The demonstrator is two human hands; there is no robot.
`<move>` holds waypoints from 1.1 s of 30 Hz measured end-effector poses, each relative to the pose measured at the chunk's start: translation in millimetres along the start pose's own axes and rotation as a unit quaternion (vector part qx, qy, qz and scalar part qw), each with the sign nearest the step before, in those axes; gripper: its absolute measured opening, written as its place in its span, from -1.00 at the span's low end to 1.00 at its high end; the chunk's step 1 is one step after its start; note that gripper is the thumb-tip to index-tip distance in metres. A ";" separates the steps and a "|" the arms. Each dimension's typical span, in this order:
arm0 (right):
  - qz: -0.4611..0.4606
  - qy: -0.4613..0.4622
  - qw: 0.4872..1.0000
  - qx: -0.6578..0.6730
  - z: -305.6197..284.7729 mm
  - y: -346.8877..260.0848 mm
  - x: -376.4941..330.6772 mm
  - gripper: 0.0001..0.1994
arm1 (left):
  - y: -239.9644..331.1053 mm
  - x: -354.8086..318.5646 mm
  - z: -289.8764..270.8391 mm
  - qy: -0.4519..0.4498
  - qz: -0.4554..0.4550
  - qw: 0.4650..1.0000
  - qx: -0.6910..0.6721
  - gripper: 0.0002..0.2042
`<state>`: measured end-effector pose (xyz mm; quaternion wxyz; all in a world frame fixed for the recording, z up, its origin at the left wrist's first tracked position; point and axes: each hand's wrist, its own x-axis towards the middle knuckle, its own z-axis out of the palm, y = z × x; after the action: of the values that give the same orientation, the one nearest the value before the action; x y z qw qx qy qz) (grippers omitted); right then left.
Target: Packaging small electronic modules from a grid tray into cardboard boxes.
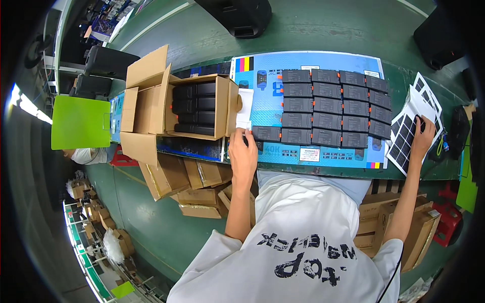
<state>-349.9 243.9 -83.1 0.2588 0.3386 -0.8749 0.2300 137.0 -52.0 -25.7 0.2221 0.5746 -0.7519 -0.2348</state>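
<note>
Several black battery packs (327, 105) with orange tabs lie in close rows on a blue printed sheet (268, 65). My left hand (243, 151) is at the left end of the nearest row, its fingers slightly apart and stretched toward a pack (266, 133) and a white paper strip (244, 108). At the table's right side, my right hand (423, 135) has its fingertips closed on white sheets with black label panels (402, 144); whether a single label is between them is too small to tell. An open cardboard box (228, 106) left of the packs holds several black units (194, 108).
Cardboard boxes (202, 199) are stacked on the floor below the table, with more (399, 222) near my right arm. A red stool (447, 224) stands at the right. Black speaker-shaped cases (240, 17) stand beyond the table. A green panel (81, 123) is at the far left.
</note>
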 end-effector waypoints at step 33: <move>-0.003 -0.110 0.993 -0.032 7.4 14.3 0.4 -0.63 | 110.5 171.5 52.1 0.177 0.042 0.825 -0.535 -0.78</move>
<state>-362.6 248.9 -91.7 0.1721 0.3556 -0.9042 0.1623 -19.8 -187.7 11.3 0.6340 0.3651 -0.4790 -0.4851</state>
